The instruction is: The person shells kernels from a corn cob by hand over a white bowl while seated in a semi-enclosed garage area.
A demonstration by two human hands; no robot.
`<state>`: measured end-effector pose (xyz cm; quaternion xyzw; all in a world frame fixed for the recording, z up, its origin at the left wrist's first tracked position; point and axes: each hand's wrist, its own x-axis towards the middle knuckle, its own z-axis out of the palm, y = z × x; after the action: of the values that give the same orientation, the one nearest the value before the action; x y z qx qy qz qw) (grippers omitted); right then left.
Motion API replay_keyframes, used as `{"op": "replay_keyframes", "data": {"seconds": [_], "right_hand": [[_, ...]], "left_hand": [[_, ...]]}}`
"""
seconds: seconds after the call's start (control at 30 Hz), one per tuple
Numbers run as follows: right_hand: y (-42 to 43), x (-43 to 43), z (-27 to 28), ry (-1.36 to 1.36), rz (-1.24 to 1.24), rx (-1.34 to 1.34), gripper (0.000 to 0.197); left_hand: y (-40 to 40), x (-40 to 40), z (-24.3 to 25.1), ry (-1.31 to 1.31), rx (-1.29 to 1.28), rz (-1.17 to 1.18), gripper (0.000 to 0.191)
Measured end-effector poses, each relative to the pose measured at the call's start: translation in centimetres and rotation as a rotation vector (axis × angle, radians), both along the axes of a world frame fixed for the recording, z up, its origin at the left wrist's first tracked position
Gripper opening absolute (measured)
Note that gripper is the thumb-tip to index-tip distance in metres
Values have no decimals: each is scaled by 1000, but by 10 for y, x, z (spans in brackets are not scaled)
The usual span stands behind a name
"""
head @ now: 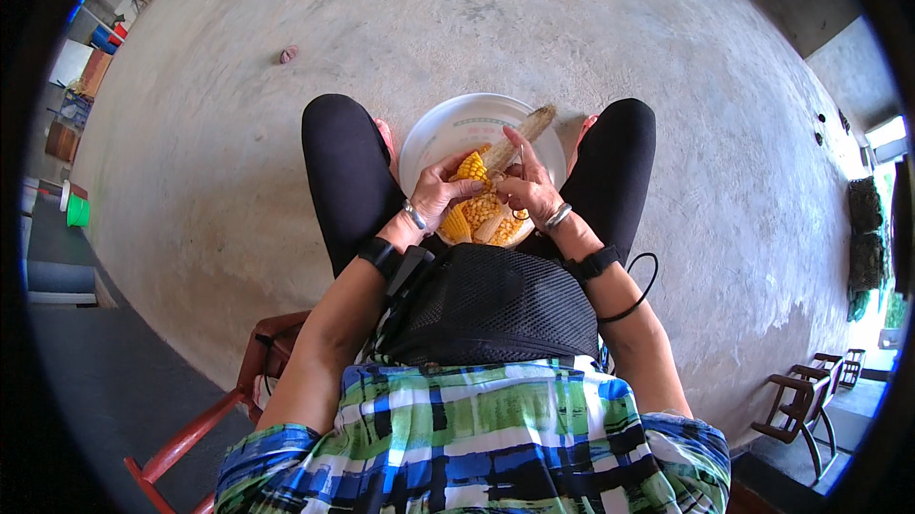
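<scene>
My left hand grips an ear of corn with yellow kernels, its thumb toward my right hand. My right hand is close beside it, fingers bent around a thin metal tool with a ring-shaped part; most of the tool is hidden. A long, pale, rough piece like a stripped corncob slants up and right between the hands; which hand bears it is unclear. Below them a round, light-coloured basin stands between my knees. It contains loose corn kernels and another yellow ear.
Black-clad knees flank the basin on a concrete floor. A small dark reddish object lies ahead on the left. Part of a red-brown chair shows at lower left, brown stools at lower right, a green bucket far left.
</scene>
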<state>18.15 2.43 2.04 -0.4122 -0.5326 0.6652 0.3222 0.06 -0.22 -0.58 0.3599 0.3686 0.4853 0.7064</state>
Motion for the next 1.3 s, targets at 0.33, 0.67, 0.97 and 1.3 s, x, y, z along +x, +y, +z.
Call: {"op": "replay_keyframes", "data": {"seconds": [0.33,0.67,0.97,1.3], "right_hand": [[5,-8,-34,-92,-128,247,60],[5,0,-24,-19,-41,123,58],[6,-7,-30,-104,-113,178,61],[5,-10,-32,-130,-148,218,65]], "left_hand": [[0,2,-5,125,65,7,55],[-2,1,-1,102,52,5,54],[1,0,-11,195,121,-15,59],[1,2,-10,298,152,-30,60]]}}
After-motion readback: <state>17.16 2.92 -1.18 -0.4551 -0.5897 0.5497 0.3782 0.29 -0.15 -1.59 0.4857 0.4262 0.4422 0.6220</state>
